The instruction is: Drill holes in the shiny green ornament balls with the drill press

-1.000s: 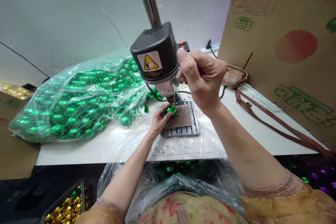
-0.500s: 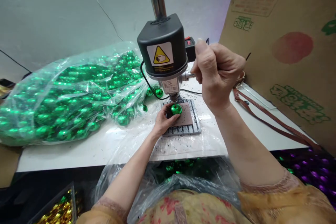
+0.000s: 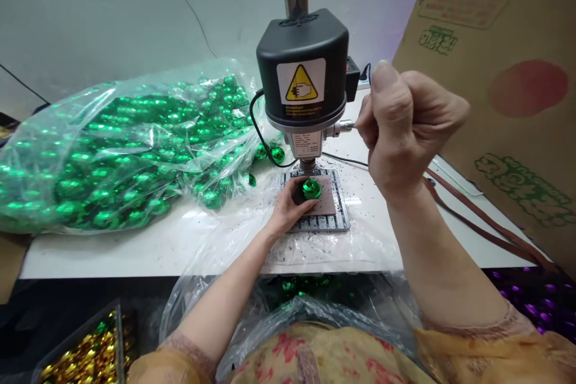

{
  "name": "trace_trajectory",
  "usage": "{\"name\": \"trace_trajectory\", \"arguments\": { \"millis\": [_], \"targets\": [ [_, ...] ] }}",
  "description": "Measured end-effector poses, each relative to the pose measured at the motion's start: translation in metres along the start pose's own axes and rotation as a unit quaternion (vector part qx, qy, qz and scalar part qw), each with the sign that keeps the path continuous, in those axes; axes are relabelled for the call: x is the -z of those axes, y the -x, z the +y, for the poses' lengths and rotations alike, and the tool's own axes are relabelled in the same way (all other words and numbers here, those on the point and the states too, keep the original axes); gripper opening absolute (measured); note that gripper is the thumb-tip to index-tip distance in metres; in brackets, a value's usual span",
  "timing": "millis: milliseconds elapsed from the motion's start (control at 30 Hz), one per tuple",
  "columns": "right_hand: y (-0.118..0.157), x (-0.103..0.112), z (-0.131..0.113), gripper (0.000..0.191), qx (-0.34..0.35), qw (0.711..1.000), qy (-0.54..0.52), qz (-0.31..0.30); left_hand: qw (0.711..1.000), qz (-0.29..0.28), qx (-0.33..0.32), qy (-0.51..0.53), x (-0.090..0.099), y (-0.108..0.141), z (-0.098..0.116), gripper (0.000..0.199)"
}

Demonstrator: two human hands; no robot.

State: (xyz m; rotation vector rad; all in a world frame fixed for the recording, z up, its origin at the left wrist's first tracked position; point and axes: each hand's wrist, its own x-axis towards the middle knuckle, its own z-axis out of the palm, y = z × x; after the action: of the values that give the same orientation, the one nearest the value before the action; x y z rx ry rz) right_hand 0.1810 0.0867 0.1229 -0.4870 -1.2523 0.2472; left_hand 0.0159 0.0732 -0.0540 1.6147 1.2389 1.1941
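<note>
A shiny green ball [image 3: 311, 188] rests on a brown pad [image 3: 327, 199] over the slotted metal base [image 3: 341, 222], beneath the chuck of a black drill press [image 3: 302, 72]. My left hand [image 3: 288, 207] pinches the ball from its left side between thumb and fingers. To the right of the machine, my right hand [image 3: 400, 126] is raised and closed in a fist at the end of the metal feed lever [image 3: 345, 126]; the part of the lever inside the fist is hidden.
A clear bag [image 3: 126, 162] of green balls fills the left of the white table [image 3: 112, 255]. At right stand a large cardboard box [image 3: 508, 102] and brown straps [image 3: 477, 216]. Gold pieces [image 3: 85, 354] lie lower left, purple balls [image 3: 544, 300] lower right. Dark shavings surround the base.
The view has shifted, so the machine and both hands appear farther right. My left hand still holds the ball beneath the chuck, and my right fist remains at the lever.
</note>
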Motion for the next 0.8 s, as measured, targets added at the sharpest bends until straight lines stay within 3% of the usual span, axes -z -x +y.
{"name": "trace_trajectory", "arguments": {
  "millis": [467, 600, 800],
  "targets": [
    [0.027, 0.004, 0.007, 0.042, 0.034, 0.998, -0.02, 0.044, 0.999, -0.006, -0.027, -0.026, -0.001, 0.002, -0.005, 0.054],
    [0.031, 0.005, 0.014, 0.039, 0.079, 0.995, -0.02, 0.056, 1.0, -0.004, -0.02, -0.012, -0.001, 0.002, -0.004, 0.053],
    [0.037, 0.007, 0.026, 0.052, 0.151, 0.987, 0.013, 0.047, 1.0, -0.008, -0.022, 0.008, -0.002, 0.002, -0.007, 0.053]
  ]
}}
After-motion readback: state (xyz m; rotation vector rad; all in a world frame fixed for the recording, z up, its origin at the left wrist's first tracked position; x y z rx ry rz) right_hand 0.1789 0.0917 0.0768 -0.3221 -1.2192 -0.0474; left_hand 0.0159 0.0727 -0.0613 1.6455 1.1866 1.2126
